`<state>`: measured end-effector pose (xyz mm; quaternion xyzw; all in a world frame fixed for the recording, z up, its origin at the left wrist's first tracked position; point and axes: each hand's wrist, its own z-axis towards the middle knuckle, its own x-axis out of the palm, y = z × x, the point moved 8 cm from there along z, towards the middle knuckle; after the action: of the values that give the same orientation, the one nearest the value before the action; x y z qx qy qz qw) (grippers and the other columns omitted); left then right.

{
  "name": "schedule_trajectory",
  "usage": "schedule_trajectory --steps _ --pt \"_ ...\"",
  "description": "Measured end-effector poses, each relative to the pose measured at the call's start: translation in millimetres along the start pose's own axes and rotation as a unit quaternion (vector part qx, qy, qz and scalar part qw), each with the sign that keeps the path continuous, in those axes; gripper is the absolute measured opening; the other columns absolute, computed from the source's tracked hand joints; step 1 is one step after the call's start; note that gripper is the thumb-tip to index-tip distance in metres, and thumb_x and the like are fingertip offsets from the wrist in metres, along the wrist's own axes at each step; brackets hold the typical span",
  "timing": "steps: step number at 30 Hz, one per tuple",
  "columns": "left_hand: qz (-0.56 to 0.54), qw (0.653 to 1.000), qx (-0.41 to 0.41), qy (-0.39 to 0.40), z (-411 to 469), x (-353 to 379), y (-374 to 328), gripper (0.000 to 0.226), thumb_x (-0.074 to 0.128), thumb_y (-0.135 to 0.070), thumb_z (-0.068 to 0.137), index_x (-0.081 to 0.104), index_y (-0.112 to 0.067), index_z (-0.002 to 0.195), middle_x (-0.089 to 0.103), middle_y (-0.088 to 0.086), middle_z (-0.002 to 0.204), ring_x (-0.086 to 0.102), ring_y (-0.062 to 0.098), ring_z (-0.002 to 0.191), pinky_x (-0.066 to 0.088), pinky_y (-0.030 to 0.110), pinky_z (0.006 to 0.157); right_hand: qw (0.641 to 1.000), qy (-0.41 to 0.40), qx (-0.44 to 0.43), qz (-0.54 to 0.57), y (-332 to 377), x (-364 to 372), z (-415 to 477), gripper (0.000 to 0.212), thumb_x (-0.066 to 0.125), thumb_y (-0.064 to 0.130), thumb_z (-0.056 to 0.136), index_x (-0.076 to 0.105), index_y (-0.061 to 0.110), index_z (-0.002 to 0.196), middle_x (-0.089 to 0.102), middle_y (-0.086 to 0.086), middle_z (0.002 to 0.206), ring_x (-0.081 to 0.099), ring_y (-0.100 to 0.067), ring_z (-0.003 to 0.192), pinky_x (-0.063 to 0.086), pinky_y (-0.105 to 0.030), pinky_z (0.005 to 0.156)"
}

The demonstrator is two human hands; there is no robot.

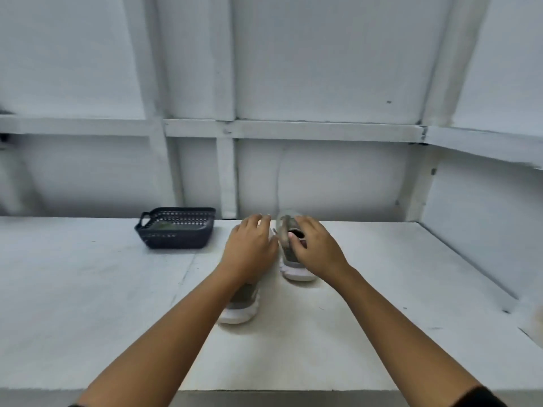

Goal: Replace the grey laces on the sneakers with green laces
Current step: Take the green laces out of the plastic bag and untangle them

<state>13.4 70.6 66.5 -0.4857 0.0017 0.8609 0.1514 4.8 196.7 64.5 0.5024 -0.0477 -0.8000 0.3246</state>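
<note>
the right hand (318,249) gripped the right sneaker (293,267) at its collar, its thumb (293,235) at the rim of the dark opening and its fingers curved over the far side. the left hand (249,248) lay palm down on the left sneaker (242,306), fingers stretched forward and relaxed, clasping nothing that could be seen. both bare forearms reached in from the bottom edge, and a dark sleeve (482,398) showed at the right elbow.

behind everything stood a white panelled wall (323,69), crossed by painted battens. below it ran a white table (88,304), which bore all the things. a black perforated basket (176,242) with a loop handle sat at the back of the table, left of the hands and apart from them.

the two sneakers stood side by side near the middle of the table, grey uppers on white soles, toes towards the person. the left one sat nearer the person, and only its toe showed below the wrist. the right one sat further back, its heel near the wall. their lacing was too blurred to make out.

a greenish shape (166,228) lay inside the basket, too blurred to name.
</note>
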Motion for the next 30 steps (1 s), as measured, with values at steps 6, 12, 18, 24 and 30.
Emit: schedule_trajectory --steps 6,12,18,24,30 --pt "0.023 0.995 -0.102 -0.006 7 -20 85 0.047 0.04 -0.038 0.097 0.043 -0.012 0.136 0.051 0.01 0.132 0.046 0.031 0.121 0.038 0.041 0.097 0.996 0.063 -0.066 -0.016 59 53 51 0.048 0.046 0.03 0.097 0.04 0.013 0.141 0.043 -0.005 0.142 0.039 -0.019 0.132 0.027 -0.026 0.104" --pt "-0.004 0.989 -0.15 0.0 19 -24 176 0.034 0.043 -0.028 0.095 0.061 -0.007 0.114 0.061 0.015 0.111 0.057 0.034 0.1 0.047 0.04 0.084 0.987 0.141 -0.075 0.002 109 119 100 0.046 0.047 0.028 0.097 0.041 0.012 0.14 0.046 -0.009 0.139 0.043 -0.023 0.128 0.032 -0.03 0.102" --pt "-0.039 0.98 -0.186 0.061 47 -1 246 0.029 0.043 -0.019 0.093 0.064 -0.001 0.101 0.067 0.017 0.101 0.06 0.033 0.091 0.05 0.036 0.075 0.979 0.203 -0.001 -0.01 116 177 146 0.041 0.047 0.029 0.096 0.05 0.005 0.129 0.056 -0.016 0.129 0.052 -0.03 0.119 0.043 -0.039 0.098" --pt "-0.079 0.959 -0.226 0.148 61 35 279 0.027 0.045 -0.012 0.091 0.058 0.002 0.072 0.061 0.02 0.072 0.059 0.035 0.072 0.042 0.032 0.061 0.947 0.257 0.158 0.111 104 222 172 0.026 0.043 0.02 0.095 0.056 0.002 0.082 0.061 -0.018 0.09 0.066 -0.035 0.089 0.053 -0.034 0.071" --pt "-0.162 0.917 -0.306 0.2 70 66 296 0.032 0.057 -0.024 0.09 0.053 -0.005 0.064 0.058 0.008 0.066 0.053 0.022 0.065 0.046 0.034 0.066 0.889 0.287 0.255 0.25 94 256 178 0.016 0.048 0.01 0.095 0.057 -0.003 0.091 0.063 -0.023 0.092 0.062 -0.025 0.062 0.057 -0.037 0.07"
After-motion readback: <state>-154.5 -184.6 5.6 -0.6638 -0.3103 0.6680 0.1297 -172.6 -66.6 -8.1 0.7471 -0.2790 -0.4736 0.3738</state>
